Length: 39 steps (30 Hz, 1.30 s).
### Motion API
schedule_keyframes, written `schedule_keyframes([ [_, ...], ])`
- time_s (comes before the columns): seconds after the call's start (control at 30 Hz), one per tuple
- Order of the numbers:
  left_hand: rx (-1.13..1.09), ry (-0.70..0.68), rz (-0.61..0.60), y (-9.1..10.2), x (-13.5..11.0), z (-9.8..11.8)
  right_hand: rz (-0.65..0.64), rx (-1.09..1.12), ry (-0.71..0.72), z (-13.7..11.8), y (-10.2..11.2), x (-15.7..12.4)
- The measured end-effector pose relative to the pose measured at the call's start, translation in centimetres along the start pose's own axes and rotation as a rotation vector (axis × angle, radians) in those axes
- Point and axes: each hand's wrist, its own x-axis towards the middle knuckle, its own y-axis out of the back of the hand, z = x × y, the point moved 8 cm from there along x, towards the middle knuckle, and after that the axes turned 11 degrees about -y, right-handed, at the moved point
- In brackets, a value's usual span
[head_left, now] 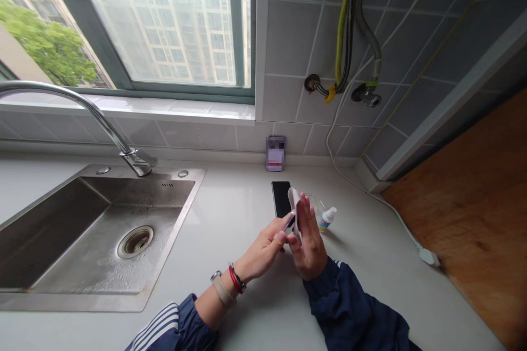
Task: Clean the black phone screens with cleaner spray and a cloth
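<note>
My left hand (265, 247) pinches the edge of a thin, flat, dark object with a pinkish rim (290, 221), which may be a phone. My right hand (307, 238) presses a pale grey cloth (293, 197) against its other side, with fingers nearly straight and close together. Most of the flat object is hidden between the cloth and my hands. Just behind them a black phone (281, 197) lies on the counter, partly covered from view. A small white-capped spray bottle (327, 219) stands right of my right hand, near a clear item whose kind I cannot make out.
A steel sink (173, 263) with a chrome faucet (102, 120) is at the left. Another phone (275, 154) leans against the tiled wall. A white cable (366, 193) runs along the counter (230, 186) to a white plug (428, 256) beside the wooden panel (465, 203).
</note>
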Motion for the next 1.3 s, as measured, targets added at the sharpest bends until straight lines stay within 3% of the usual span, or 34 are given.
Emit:
schedule_keyframes([
  [0.23,-0.082,0.008,0.077,0.9,0.2,0.1,-0.061,0.144,-0.044,-0.3,-0.1,-0.4],
  [0.47,-0.072,-0.048,-0.003,0.2,0.0,0.5,0.098,0.304,-0.152,0.8,2.2,0.2],
  [0.83,0.157,-0.189,-0.033,-0.2,0.6,2.6,0.053,0.276,0.029,-2.4,3.0,0.2],
  [0.97,0.163,-0.15,-0.043,-0.4,0.3,2.0,0.074,0.289,0.041,-2.0,3.4,0.4],
  [1.3,-0.073,-0.066,0.001,0.4,-0.2,0.4,0.066,0.298,-0.139,0.3,2.4,0.4],
])
